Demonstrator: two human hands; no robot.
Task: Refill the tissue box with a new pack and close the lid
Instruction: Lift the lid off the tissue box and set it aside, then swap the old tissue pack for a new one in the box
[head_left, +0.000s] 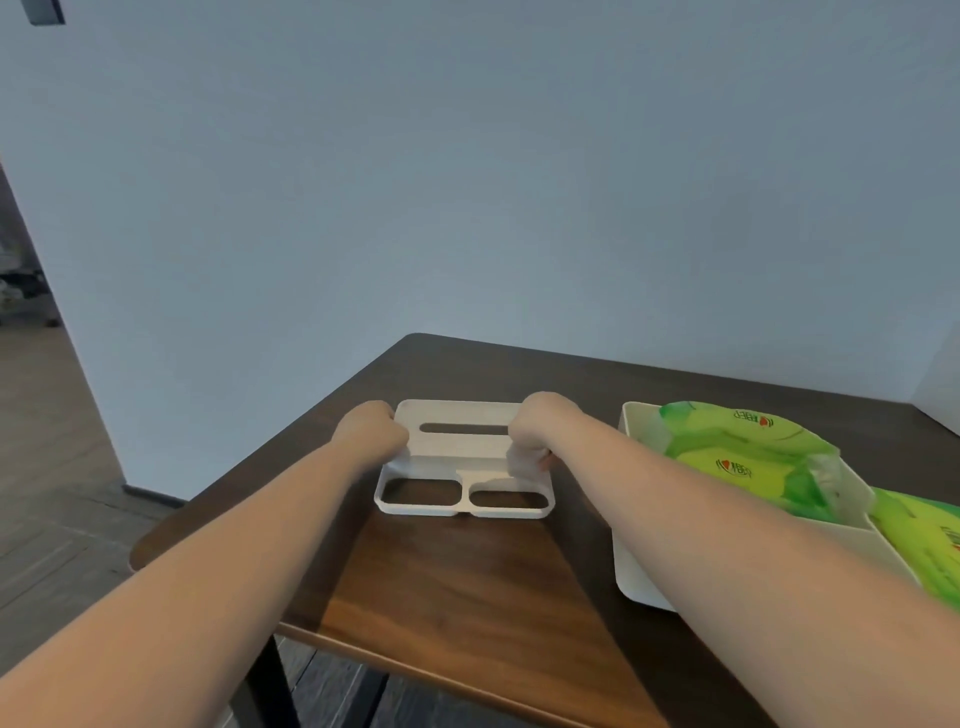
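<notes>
A white plastic tissue box lid with a long slot in it and two open compartments along its near side lies on the dark wooden table. My left hand grips its left end and my right hand grips its right end, both with fingers curled around the edges. To the right stands the white tissue box base, and a green tissue pack lies in it. My right forearm crosses over the base's near corner.
A second green tissue pack lies at the right edge of the view, beside the base. A grey wall runs behind the table. The table's left edge drops to a wood-pattern floor.
</notes>
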